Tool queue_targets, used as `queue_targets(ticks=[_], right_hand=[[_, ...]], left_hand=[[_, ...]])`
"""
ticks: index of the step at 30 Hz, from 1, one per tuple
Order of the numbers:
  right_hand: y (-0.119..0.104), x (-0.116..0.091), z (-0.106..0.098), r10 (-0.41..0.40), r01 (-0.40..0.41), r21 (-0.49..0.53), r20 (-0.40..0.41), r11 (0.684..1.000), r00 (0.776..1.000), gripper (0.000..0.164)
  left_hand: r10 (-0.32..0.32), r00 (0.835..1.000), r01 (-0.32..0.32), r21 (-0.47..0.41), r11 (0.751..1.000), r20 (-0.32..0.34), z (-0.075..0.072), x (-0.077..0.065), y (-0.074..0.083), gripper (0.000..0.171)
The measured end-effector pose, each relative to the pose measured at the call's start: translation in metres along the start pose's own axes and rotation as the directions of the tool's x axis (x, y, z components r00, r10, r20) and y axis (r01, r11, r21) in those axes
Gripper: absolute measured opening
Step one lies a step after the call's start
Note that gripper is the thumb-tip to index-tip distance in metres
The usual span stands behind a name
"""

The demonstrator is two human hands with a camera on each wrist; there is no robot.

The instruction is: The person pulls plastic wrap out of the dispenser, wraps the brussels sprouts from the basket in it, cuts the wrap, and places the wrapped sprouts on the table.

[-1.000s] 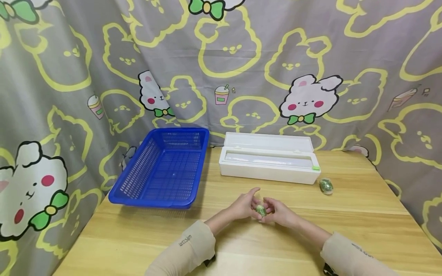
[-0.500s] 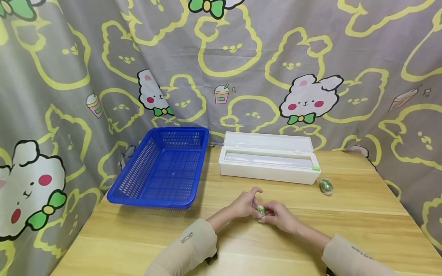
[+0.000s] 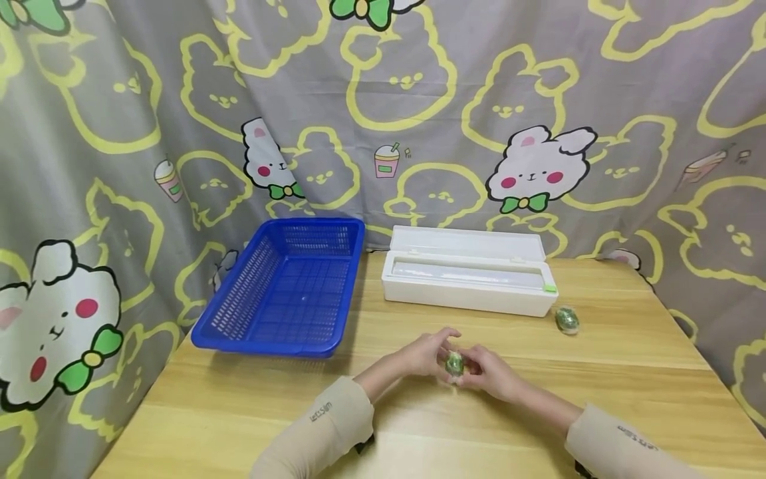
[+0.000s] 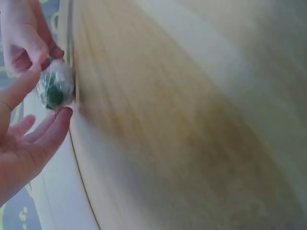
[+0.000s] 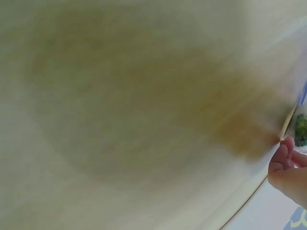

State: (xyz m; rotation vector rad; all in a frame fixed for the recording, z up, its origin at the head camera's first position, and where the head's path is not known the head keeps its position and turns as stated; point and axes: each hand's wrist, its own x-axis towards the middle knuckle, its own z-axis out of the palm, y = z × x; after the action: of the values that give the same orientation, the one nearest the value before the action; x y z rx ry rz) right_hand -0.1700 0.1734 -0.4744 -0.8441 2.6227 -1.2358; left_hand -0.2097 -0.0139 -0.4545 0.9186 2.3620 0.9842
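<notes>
A small green vegetable in clear plastic wrap [image 3: 454,363] is between my two hands, near the middle of the table. My left hand [image 3: 426,354] holds it from the left, thumb and fingertips on opposite sides of it. From the right, my right hand [image 3: 491,374] pinches it with thumb and fingers. In the left wrist view the wrapped vegetable [image 4: 57,86] shows shiny, crinkled film over dark green. Only its edge appears in the right wrist view, beside the right fingertips. A second wrapped green vegetable [image 3: 567,320] lies on the table to the right.
A long white cling film box [image 3: 467,300] stands behind my hands, lid up, with a film roll inside and a green tab at its right end. At the left is a blue plastic basket [image 3: 302,299] with nothing in it. A patterned curtain [image 3: 419,100] hangs behind the wooden table [image 3: 628,372].
Both hands have stayed in about the same place and handle the wrapped vegetable, which has turned and shows more of its green side. The right fingers came in closer, then spread slightly.
</notes>
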Motion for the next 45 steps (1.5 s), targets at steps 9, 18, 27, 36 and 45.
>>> queue_targets(ticks=[9, 18, 27, 36, 45], right_hand=[[-0.003, 0.004, 0.01, -0.061, 0.051, -0.175, -0.051, 0.983, 0.997, 0.034], [-0.004, 0.005, 0.011, -0.057, 0.043, -0.198, -0.064, 0.979, 0.996, 0.023], [0.0, 0.002, 0.004, -0.006, 0.006, -0.004, 0.021, 1.0, 1.0, 0.036], [0.0, -0.01, 0.001, 0.037, -0.036, -0.039, 0.026, 0.999, 0.999, 0.078], [-0.007, -0.007, 0.001, 0.05, -0.044, -0.099, 0.062, 0.994, 0.997, 0.084]], left_hand=[[0.012, 1.0, -0.006, 0.231, 0.973, -0.022, 0.009, 0.004, 0.003, 0.109], [0.075, 0.996, -0.058, 0.284, 0.957, -0.051, 0.013, 0.004, 0.004, 0.105], [0.034, 0.998, -0.026, 0.175, 0.984, -0.045, 0.004, -0.006, 0.002, 0.103], [-0.032, 0.999, 0.03, 0.117, 0.993, 0.009, -0.009, -0.023, -0.01, 0.097], [-0.068, 0.998, 0.069, 0.043, 0.997, -0.014, -0.027, -0.054, -0.018, 0.093]])
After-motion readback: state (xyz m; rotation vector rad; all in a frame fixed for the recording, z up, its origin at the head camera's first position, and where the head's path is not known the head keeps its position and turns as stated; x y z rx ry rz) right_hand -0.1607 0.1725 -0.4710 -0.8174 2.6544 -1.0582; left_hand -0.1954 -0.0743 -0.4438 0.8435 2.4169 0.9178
